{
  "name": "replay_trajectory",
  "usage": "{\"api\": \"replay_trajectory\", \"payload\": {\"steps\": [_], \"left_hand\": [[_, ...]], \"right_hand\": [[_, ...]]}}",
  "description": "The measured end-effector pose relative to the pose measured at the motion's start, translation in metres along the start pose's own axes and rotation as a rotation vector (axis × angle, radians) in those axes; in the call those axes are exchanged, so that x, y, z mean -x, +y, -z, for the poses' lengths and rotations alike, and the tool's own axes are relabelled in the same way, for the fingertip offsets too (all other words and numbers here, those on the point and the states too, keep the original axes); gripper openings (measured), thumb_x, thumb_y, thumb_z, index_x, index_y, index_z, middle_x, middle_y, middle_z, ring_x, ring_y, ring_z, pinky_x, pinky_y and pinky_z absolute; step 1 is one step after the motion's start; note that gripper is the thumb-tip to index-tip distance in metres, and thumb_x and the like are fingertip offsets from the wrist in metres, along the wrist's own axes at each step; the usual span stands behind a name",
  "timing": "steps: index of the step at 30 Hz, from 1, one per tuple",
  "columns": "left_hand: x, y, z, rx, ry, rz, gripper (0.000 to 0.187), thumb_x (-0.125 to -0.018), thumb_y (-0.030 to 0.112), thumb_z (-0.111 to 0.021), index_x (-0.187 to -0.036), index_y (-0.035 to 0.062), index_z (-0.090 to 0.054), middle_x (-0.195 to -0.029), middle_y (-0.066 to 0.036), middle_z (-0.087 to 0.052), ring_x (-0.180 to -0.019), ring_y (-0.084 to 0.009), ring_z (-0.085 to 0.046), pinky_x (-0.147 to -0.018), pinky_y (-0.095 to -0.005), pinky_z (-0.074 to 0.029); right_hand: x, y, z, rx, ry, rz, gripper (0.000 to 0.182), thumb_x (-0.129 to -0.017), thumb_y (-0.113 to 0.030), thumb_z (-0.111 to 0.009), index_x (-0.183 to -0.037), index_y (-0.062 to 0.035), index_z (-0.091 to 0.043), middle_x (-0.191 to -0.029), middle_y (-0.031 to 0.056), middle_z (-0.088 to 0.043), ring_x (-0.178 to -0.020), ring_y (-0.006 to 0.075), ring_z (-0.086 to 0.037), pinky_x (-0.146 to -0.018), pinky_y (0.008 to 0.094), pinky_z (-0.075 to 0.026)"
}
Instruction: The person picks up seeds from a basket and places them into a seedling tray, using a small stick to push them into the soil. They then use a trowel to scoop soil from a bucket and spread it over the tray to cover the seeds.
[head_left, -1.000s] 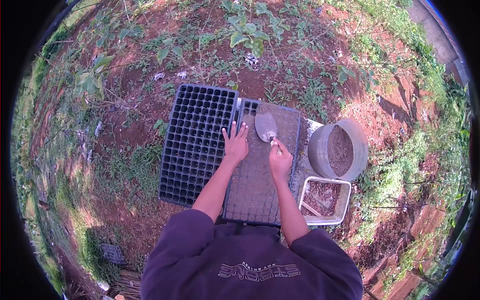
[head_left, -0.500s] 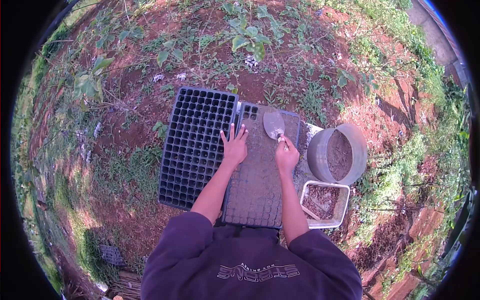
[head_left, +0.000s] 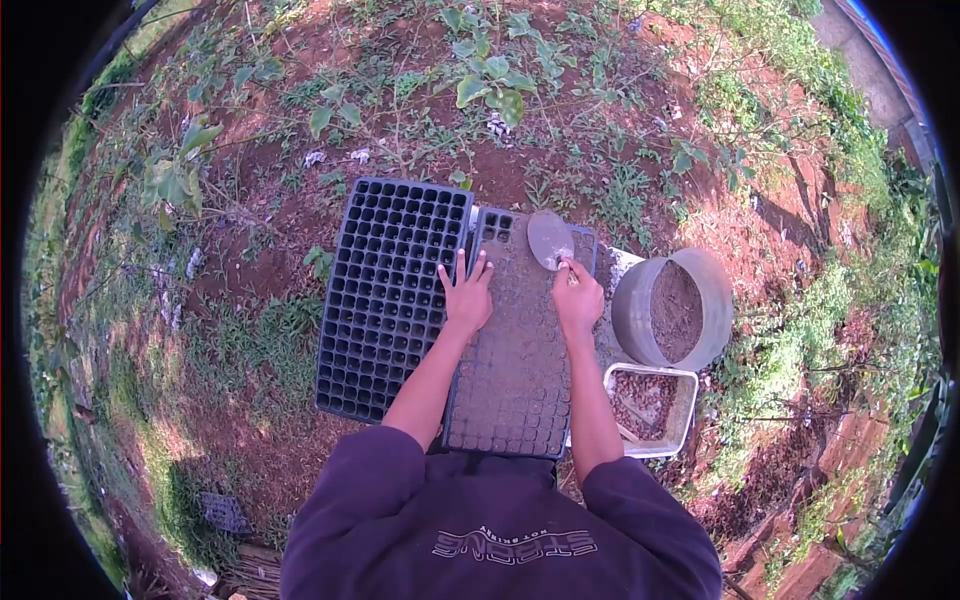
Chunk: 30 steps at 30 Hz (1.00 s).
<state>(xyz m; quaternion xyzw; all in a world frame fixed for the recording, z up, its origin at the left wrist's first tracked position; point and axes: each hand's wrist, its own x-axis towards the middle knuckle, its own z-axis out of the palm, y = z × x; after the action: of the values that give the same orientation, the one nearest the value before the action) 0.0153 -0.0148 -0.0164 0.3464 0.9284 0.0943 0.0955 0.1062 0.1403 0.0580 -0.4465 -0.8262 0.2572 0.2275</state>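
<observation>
My right hand [head_left: 578, 298] is closed round the handle of a trowel [head_left: 549, 240], whose broad blade lies over the far right part of a soil-filled seedling tray [head_left: 510, 350]. Soil covers most of this tray's cells, while a few at its far left corner show dark and unfilled. My left hand [head_left: 468, 298] rests with fingers spread on the left edge of the filled tray, its fingertips reaching the seam beside a second seedling tray [head_left: 390, 290]. That black tray has bare cells.
Right of the trays stands a round translucent tub [head_left: 718, 310] holding soil. Nearer me is a white rectangular container [head_left: 688, 415] with small reddish-brown pieces and a stick-like item. Leafy plants [head_left: 495, 85] grow from the red ground beyond the trays.
My right hand and the trowel have shifted slightly right, and the blade has turned a little. My left hand stays almost where it was on the tray edge.
</observation>
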Motion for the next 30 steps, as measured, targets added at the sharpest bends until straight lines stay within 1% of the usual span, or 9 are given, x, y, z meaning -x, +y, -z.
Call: {"api": "replay_trajectory", "payload": {"steps": [5,7,11,13,18,21,25,27,30], "left_hand": [[-0.006,0.001,0.002,0.008,0.005,0.013,0.047,-0.086,0.016,-0.052,-0.133,0.0146,-0.051,-0.153,0.0,-0.027,-0.145,-0.0316,-0.01,-0.111,-0.0657,-0.007],[-0.006,0.0,0.002,0.012,0.001,0.011,0.048,-0.085,0.014,-0.052,-0.133,0.0154,-0.051,-0.154,-0.001,-0.025,-0.145,-0.0326,-0.009,-0.11,-0.0666,-0.009],[-0.005,-0.002,-0.002,0.028,0.026,-0.002,0.049,-0.085,0.012,-0.053,-0.133,0.0163,-0.051,-0.154,-0.002,-0.024,-0.145,-0.0342,-0.008,-0.109,-0.0678,-0.012],[-0.005,-0.003,-0.003,0.022,0.033,-0.001,0.048,-0.084,0.012,-0.053,-0.132,0.0162,-0.052,-0.154,-0.002,-0.024,-0.144,-0.0344,-0.008,-0.109,-0.068,-0.012],[-0.004,-0.001,-0.002,0.028,0.053,0.0,0.047,-0.084,0.012,-0.053,-0.131,0.0157,-0.054,-0.154,-0.003,-0.025,-0.144,-0.0348,-0.009,-0.108,-0.0685,-0.012],[-0.003,0.002,0.004,0.046,0.032,0.018,0.046,-0.085,0.015,-0.052,-0.131,0.0156,-0.054,-0.153,-0.002,-0.027,-0.145,-0.0327,-0.009,-0.11,-0.0661,-0.009],[-0.004,0.0,-0.005,0.04,0.044,0.015,0.046,-0.085,0.015,-0.052,-0.131,0.0154,-0.053,-0.153,-0.003,-0.027,-0.145,-0.0327,-0.01,-0.11,-0.0658,-0.009],[-0.005,0.0,-0.008,0.025,0.059,0.009,0.048,-0.084,0.013,-0.054,-0.131,0.0162,-0.053,-0.153,-0.003,-0.026,-0.144,-0.0346,-0.011,-0.108,-0.0681,-0.014],[-0.003,0.0,-0.006,0.031,0.051,0.021,0.047,-0.085,0.015,-0.053,-0.132,0.0158,-0.053,-0.153,-0.002,-0.026,-0.145,-0.0325,-0.01,-0.11,-0.0657,-0.009]], "right_hand": [[0.022,0.01,0.011,0.054,0.024,0.127,0.02,-0.086,-0.026,-0.06,-0.098,-0.0169,-0.074,-0.086,0.0159,-0.069,-0.077,0.0347,-0.067,-0.068,0.0427,-0.052],[0.034,0.021,0.009,-0.121,0.044,0.085,0.019,-0.086,-0.021,-0.061,-0.1,-0.0143,-0.073,-0.09,0.0156,-0.07,-0.082,0.0332,-0.067,-0.071,0.0407,-0.053],[0.067,0.032,0.0,-0.233,-0.004,0.035,0.019,-0.086,-0.016,-0.061,-0.101,-0.0117,-0.072,-0.093,0.0153,-0.07,-0.086,0.0321,-0.068,-0.075,0.0391,-0.053],[0.077,0.029,-0.011,-0.296,-0.001,0.083,0.021,-0.086,-0.012,-0.059,-0.102,-0.0057,-0.071,-0.094,0.017,-0.07,-0.091,0.0316,-0.068,-0.081,0.0365,-0.051],[0.04,0.017,-0.036,-0.261,0.091,-0.052,0.021,-0.086,-0.019,-0.059,-0.102,-0.013,-0.072,-0.091,0.0183,-0.069,-0.083,0.0373,-0.066,-0.073,0.0422,-0.051],[0.038,0.026,-0.024,-0.254,0.14,-0.123,0.021,-0.086,-0.018,-0.059,-0.102,-0.0128,-0.072,-0.089,0.018,-0.069,-0.082,0.0367,-0.067,-0.072,0.0422,-0.052],[0.072,0.039,-0.012,-0.218,0.107,-0.026,0.019,-0.085,-0.017,-0.06,-0.099,-0.0138,-0.072,-0.088,0.0143,-0.07,-0.082,0.0348,-0.068,-0.07,0.0409,-0.052],[0.074,0.037,-0.022,-0.245,0.057,-0.009,0.02,-0.086,-0.018,-0.061,-0.103,-0.0105,-0.071,-0.091,0.0162,-0.07,-0.088,0.0335,-0.068,-0.075,0.0392,-0.052],[0.047,0.018,-0.04,-0.205,0.046,0.042,0.018,-0.085,-0.019,-0.061,-0.099,-0.0171,-0.072,-0.088,0.0145,-0.07,-0.079,0.0367,-0.067,-0.069,0.0439,-0.053]]}}
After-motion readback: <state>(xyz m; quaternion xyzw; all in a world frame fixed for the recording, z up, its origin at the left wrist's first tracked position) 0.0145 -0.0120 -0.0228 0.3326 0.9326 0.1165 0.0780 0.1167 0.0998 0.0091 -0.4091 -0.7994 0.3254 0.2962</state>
